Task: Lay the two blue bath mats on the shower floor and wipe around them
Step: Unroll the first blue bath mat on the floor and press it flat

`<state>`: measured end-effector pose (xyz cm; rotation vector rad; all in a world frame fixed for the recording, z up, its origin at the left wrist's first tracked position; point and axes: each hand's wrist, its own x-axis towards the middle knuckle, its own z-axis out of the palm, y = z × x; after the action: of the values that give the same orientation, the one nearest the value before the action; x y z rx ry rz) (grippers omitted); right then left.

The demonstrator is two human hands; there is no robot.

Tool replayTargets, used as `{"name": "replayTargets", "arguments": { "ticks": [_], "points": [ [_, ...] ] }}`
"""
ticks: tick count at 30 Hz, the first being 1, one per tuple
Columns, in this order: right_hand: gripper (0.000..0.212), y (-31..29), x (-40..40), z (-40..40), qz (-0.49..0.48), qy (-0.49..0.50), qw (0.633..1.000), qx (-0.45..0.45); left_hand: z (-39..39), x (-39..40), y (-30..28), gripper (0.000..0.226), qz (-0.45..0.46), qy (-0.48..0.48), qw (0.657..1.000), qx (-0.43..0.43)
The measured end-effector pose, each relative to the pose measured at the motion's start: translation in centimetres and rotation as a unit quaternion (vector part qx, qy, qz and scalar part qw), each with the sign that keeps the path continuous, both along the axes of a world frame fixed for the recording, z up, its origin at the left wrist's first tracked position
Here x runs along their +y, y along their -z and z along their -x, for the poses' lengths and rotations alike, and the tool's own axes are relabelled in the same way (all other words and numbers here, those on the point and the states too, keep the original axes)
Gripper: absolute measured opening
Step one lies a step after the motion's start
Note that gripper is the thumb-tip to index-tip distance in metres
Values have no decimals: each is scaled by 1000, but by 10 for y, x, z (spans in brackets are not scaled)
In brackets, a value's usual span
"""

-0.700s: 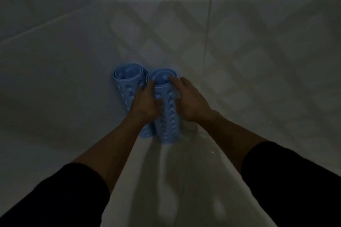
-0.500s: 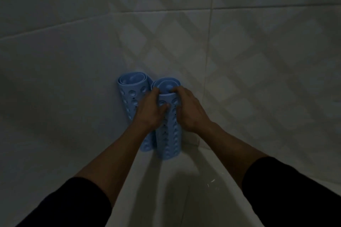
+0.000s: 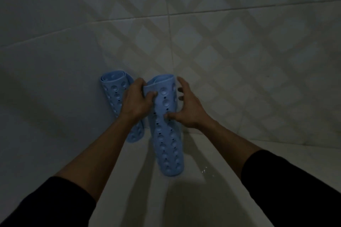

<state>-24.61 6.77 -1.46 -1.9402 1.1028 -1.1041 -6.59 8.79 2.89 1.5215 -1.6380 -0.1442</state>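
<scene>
Gripping the top edge of the nearer rolled mat point(image 3: 167, 127), the left hand point(image 3: 137, 100) is closed on it; the right hand point(image 3: 186, 108) is spread, thumb on the roll, fingers half open beside it. The second roll point(image 3: 115, 91) leans in the tiled corner point(image 3: 170, 46). Water on the ledge point(image 3: 204, 169) could let the roll slip, or it may spring open.

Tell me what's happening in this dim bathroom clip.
A person in dark sleeves is handling two rolled blue bath mats in a tiled corner. The left hand grips the top edge of the right-hand mat roll, while the right hand has its thumb on the roll and its other fingers spread beside it. The other mat roll leans against the wall, untouched. Neither mat is unrolled yet.
</scene>
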Motion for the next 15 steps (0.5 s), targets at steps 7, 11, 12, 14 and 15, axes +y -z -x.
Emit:
{"name": "replayTargets", "arguments": {
  "ticks": [7,11,12,14,15],
  "points": [
    [134,26,57,80,-236,15,968,-83,45,20,-30,29,-31,157,975,153],
    [117,39,67,116,-214,52,965,-140,83,20,-34,24,-73,216,946,230],
    [114,43,67,123,-202,55,968,-140,94,19,-33,23,-84,221,938,252],
    [121,48,67,137,-188,77,967,-151,117,14,-27,21,-108,237,922,288],
    [122,50,68,146,-185,96,965,-156,128,10,-23,22,-116,247,913,302]
  ]
}}
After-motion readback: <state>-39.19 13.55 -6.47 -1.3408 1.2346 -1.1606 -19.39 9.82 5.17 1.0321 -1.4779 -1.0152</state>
